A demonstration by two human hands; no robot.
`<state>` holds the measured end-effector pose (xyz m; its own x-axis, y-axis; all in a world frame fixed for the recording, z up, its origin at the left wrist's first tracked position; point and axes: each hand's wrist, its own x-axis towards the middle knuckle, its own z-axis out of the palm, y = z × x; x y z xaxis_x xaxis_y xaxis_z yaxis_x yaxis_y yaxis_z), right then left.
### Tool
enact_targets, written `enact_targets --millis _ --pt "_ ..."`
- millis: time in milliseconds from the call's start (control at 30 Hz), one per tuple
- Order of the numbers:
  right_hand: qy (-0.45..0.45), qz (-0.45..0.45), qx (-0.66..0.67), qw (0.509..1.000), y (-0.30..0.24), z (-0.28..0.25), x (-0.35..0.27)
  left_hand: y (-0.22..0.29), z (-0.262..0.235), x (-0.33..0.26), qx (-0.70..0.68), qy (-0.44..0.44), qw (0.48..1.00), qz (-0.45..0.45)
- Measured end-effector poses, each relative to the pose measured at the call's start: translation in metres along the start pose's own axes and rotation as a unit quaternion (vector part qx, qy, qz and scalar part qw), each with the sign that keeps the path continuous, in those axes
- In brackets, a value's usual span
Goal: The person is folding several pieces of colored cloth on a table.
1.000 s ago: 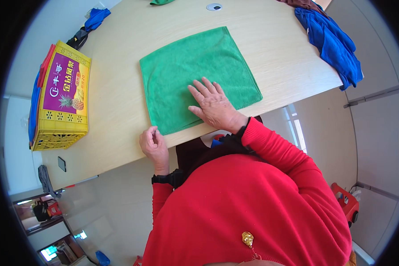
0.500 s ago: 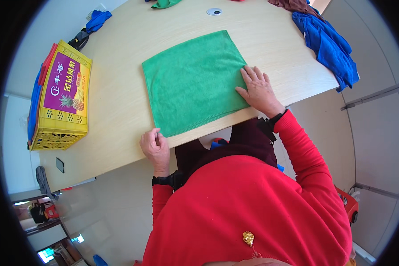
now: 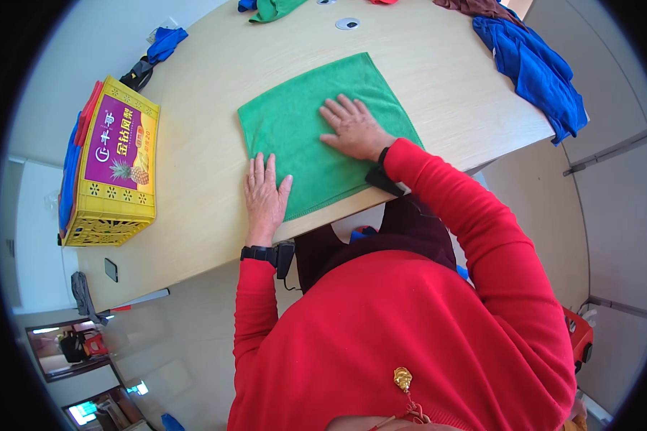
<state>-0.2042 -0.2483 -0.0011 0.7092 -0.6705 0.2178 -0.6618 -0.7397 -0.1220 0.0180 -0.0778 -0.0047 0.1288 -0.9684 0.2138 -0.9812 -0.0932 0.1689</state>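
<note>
green cloth (image 3: 305,126): square, fuzzy, flat mid-frame on pale wood table (image 3: 438,93). left hand (image 3: 264,192) flat, fingers together, on its lower-left edge; right hand (image 3: 354,128) flat, fingers spread, at its centre.

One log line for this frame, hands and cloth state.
left hand: flat on green cloth near corner | right hand: flat on cloth middle | cloth: spread on table

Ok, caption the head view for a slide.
Both hands, left hand and right hand, flat on a green cloth.
</note>
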Motion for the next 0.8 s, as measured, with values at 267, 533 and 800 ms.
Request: enact_targets --millis 267,533,800 --pt "0.021 0.114 -0.029 0.993 0.094 -0.013 -0.011 -0.002 -0.003 0.002 0.007 -0.005 1.000 0.006" --pt "-0.050 0.120 -0.001 0.992 0.079 -0.031 0.021 -0.004 -0.030 0.031 -0.020 -0.057 0.998 0.003" --pt "-0.031 0.024 0.069 0.997 0.013 0.002 0.077 0.001 0.008 0.122 0.026 -0.015 0.997 0.075"
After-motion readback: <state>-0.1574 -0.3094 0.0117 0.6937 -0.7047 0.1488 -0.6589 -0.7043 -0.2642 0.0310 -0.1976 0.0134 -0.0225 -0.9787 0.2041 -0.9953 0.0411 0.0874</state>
